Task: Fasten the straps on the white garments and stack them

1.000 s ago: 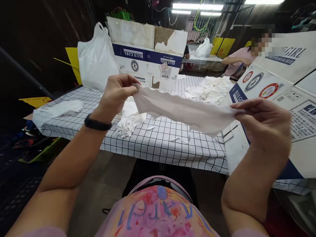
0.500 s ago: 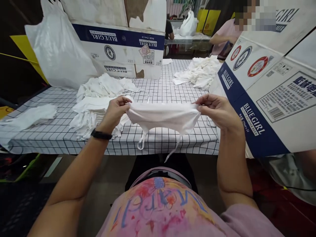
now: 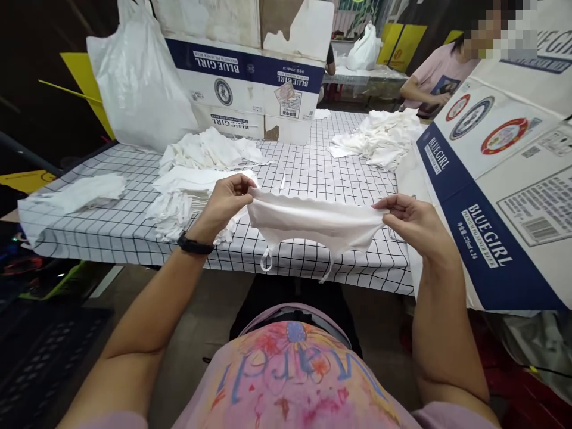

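Observation:
I hold a small white cloth piece (image 3: 313, 221) stretched flat between both hands, above the near edge of a table with a black-and-white checked cover (image 3: 313, 173). My left hand (image 3: 227, 199) pinches its left end, and a black band sits on that wrist. My right hand (image 3: 409, 220) pinches its right end. Two thin white loops hang from the cloth's lower edge. Just left of my left hand lies a stack of similar white pieces (image 3: 187, 193).
A white plastic bag (image 3: 138, 83) and a Blue Girl carton (image 3: 250, 74) stand at the table's far side. Another Blue Girl carton (image 3: 496, 196) leans at the right. A second white heap (image 3: 379, 137) lies far right. Another person (image 3: 440, 77) sits beyond it.
My hands have come down and closer together, from chest height to just over the table's near edge. The cloth, long and slanted a second ago, now hangs level with its loops dangling.

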A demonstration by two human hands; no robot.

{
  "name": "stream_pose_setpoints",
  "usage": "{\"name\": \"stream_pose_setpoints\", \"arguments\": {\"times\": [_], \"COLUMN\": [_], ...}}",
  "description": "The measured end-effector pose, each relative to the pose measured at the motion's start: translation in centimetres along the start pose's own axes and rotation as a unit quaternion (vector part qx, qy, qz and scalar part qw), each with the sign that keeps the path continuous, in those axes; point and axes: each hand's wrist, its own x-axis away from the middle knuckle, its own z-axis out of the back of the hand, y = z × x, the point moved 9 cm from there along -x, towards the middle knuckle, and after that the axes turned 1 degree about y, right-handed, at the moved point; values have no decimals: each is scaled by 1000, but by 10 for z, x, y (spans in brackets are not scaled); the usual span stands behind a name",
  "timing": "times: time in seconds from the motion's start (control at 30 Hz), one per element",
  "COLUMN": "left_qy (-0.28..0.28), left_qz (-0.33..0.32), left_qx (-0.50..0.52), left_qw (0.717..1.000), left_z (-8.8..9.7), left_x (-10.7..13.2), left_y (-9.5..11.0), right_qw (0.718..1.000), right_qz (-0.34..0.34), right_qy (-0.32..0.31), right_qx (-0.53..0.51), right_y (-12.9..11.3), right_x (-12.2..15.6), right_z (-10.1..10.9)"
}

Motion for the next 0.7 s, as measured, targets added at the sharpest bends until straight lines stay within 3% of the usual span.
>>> {"name": "stream_pose_setpoints", "arguments": {"times": [0.13,0.27,0.7], "left_qy": [-15,-6,4], "left_qz": [36,46,13], "left_qx": [46,59,74], "left_qw": [998,997,997], "left_z": [1,3,5], "left_x": [8,10,26], "left_y": [-7,-11,18], "right_qw": [998,998,994], "right_qz": [1,8,65], "right_qy": [21,37,80], "right_qx": [-56,-47,-22], "right_y": [7,10,1], "right_x": [6,8,30], "right_z": [-1,-2,14]}}
